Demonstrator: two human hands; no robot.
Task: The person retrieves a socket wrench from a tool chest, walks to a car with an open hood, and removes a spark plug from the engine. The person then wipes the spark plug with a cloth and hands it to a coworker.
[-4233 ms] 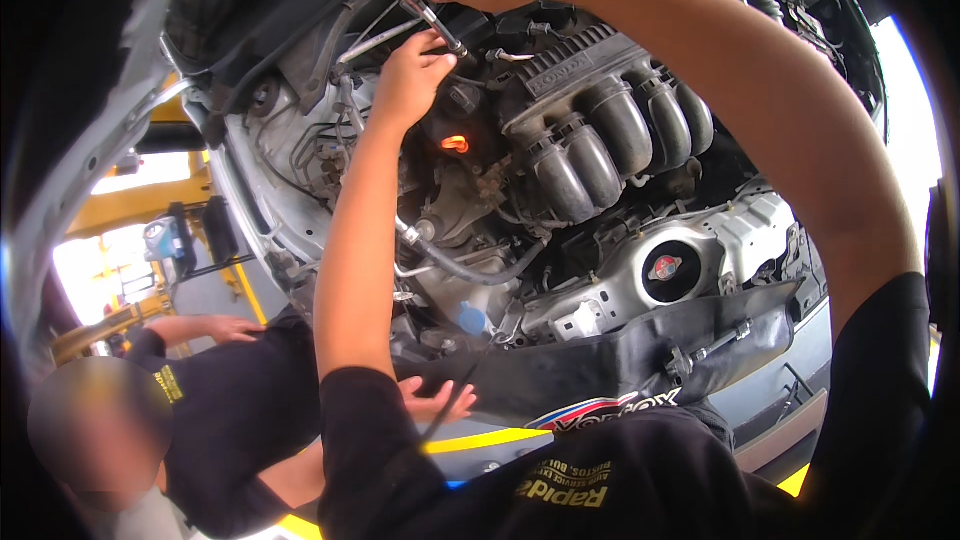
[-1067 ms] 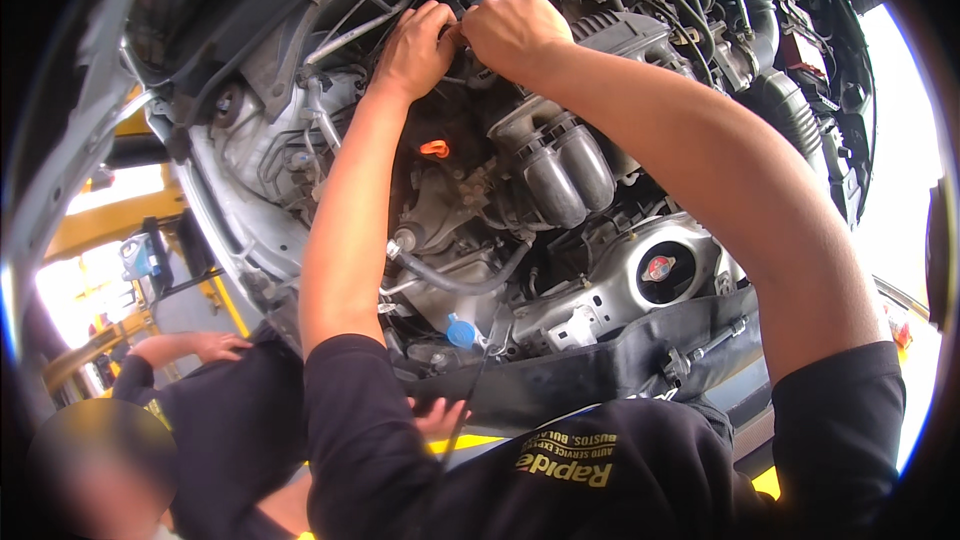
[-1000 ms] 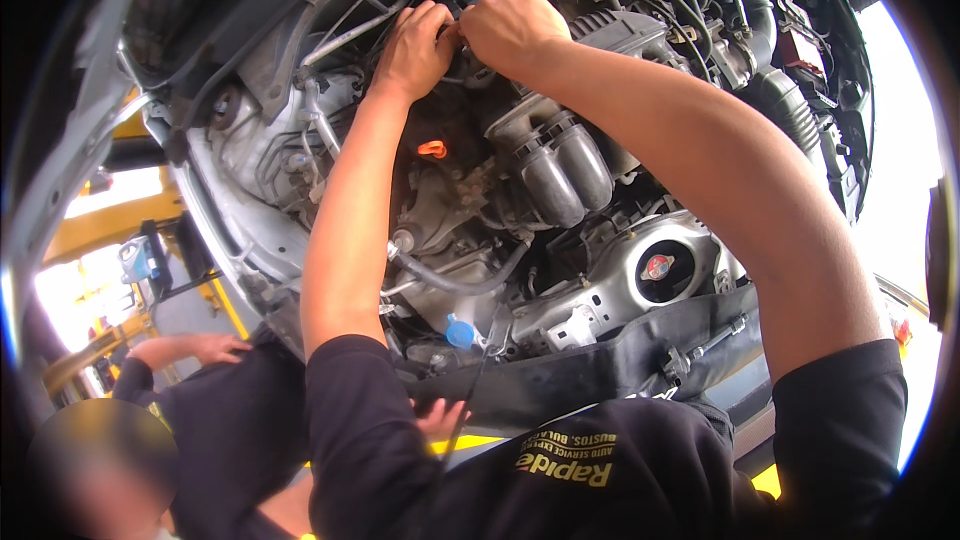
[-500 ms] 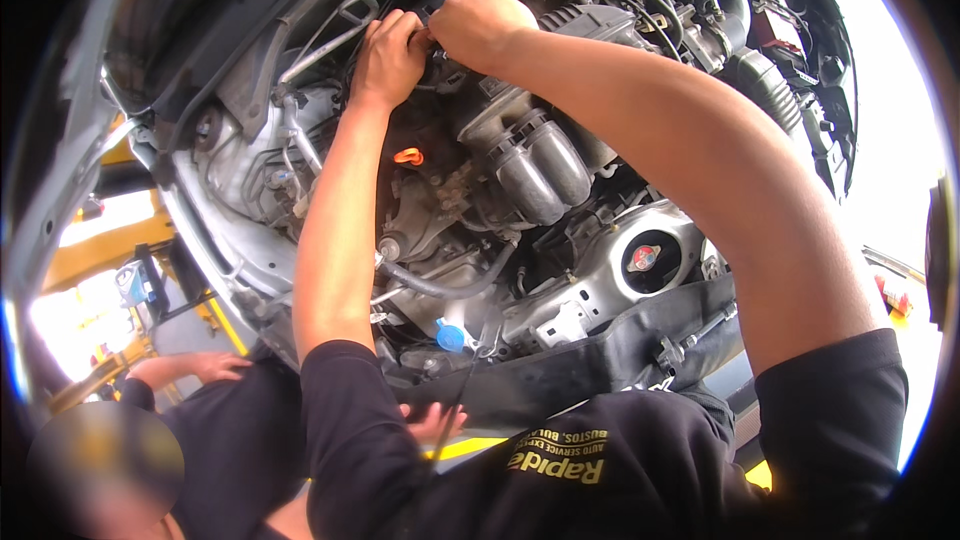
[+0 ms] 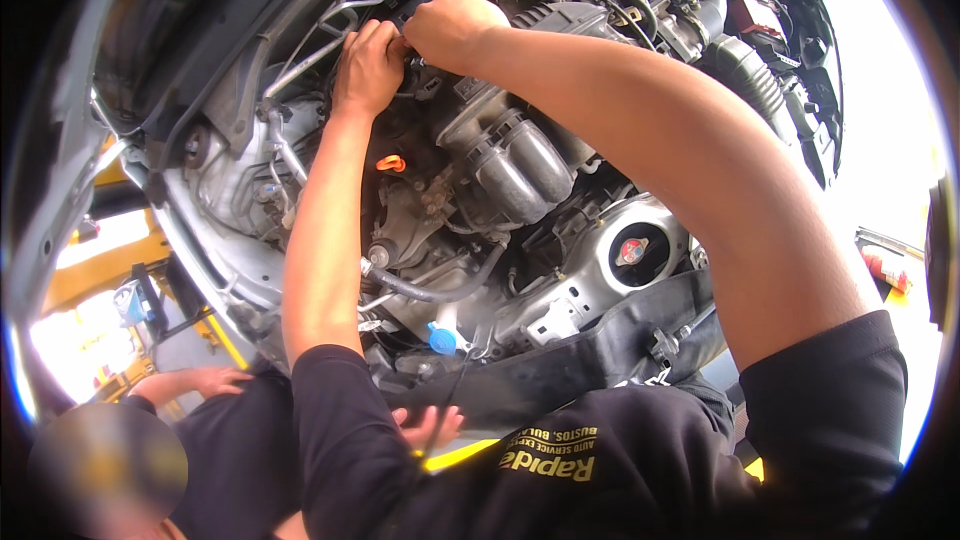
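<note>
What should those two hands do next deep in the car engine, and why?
Probably keep working the small part pinched between them. The left hand and right hand meet fingertip to fingertip at the rear of the engine, beside the dark intake manifold; what they grip is hidden, so only a small, careful twist seems wise.

Left hand (image 5: 368, 65) and right hand (image 5: 452, 30) are pressed together above the grey intake manifold (image 5: 510, 155); orange dipstick loop (image 5: 391, 163) is seen below.

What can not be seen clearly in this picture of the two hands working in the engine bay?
Head view only:
- What the left hand and right hand pinch: hidden by their own fingers.
- The spot on the engine below the hands: in shadow.
- The co-worker's hand: partly behind the person's sleeve.
- The engine bay's top: cut off by the picture's edge.
</note>
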